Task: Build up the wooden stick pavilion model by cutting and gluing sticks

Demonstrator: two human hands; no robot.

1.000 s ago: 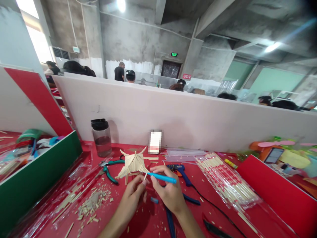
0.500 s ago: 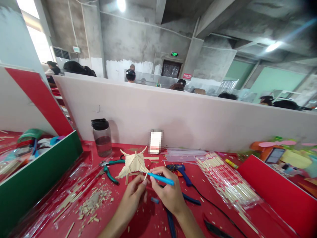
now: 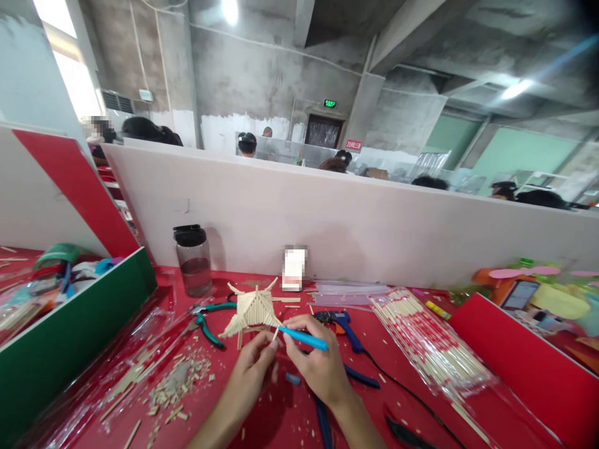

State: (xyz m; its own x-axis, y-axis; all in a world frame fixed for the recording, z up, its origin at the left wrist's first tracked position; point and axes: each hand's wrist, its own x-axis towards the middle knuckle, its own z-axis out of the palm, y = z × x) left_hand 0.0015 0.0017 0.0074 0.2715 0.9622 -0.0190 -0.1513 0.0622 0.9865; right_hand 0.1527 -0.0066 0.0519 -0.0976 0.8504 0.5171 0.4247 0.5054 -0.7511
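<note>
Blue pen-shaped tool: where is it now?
Low in the head view, near centre: the right hand holds the blue tool, its tip beside the pale wooden stick model.

Black-lidded bottle (image 3: 193,268), partly filled, upright before pale partition (image 3: 355,218). Beyond partition: several people's heads (image 3: 246,144), dark door (image 3: 323,131), lit green sign (image 3: 330,103) above it, red sign (image 3: 353,145) at door's right. Bright lamps (image 3: 516,89) overhead.

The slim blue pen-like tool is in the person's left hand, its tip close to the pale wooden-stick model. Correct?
No: the head view shows the blue tool in the person's right hand, its tip close to the wooden-stick model.
</note>
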